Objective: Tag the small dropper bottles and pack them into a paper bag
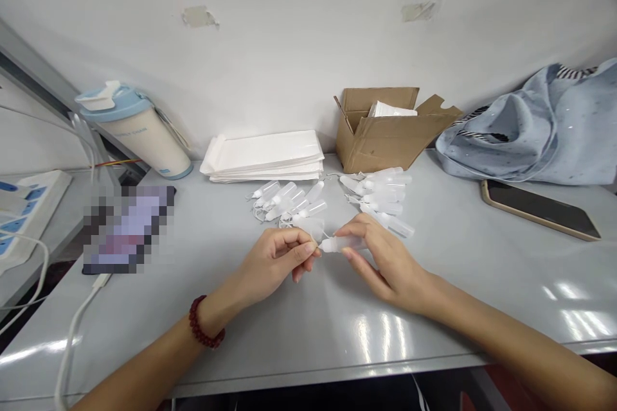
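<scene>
My right hand (385, 257) holds a small translucent plastic dropper bottle (332, 244) between thumb and fingers, its narrow tip pointing left. At that tip the thumb and forefinger of my left hand (282, 257) are pinched together; whatever they grip is too small to make out. A thin white string shows near the tip. Just beyond my left hand lies a loose pile of similar bottles (289, 200), several with thin strings at their tips. Past my right hand is a second pile of bottles (383, 192).
Behind the piles are a stack of white envelopes (265, 151) and an open cardboard box (385, 144). To the left stand a tumbler (144, 131), a charging phone (128, 231) and a power strip (33, 212). At right lie another phone (540, 209) and a light-blue cloth bag (540, 128).
</scene>
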{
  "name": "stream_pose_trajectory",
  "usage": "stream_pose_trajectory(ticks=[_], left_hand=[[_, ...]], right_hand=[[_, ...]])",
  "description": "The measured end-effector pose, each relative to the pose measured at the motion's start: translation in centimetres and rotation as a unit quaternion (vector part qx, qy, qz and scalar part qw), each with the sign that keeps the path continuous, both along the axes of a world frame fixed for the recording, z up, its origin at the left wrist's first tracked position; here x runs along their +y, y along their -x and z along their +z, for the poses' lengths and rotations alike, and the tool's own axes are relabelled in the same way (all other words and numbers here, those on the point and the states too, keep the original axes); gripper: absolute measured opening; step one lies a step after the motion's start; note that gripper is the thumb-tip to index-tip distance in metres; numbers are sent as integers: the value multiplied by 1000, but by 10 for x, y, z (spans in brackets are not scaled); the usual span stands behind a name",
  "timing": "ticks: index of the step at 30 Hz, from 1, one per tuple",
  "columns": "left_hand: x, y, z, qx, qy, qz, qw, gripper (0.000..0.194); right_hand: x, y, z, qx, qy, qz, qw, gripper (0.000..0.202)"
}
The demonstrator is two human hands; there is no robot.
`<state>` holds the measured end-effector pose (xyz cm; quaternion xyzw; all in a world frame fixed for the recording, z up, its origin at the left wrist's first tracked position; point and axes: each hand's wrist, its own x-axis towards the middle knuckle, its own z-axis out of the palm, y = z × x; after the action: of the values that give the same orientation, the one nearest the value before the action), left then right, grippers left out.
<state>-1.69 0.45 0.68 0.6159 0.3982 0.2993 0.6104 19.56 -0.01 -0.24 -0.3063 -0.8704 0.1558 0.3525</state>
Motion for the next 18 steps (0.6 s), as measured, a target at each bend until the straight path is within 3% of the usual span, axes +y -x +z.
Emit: stream_pose_trajectory(ticks=[18], left_hand=[[2,1,0,1,0,51,999,30]], right_hand=[[4,0,4,6,-30,-58,998,18]])
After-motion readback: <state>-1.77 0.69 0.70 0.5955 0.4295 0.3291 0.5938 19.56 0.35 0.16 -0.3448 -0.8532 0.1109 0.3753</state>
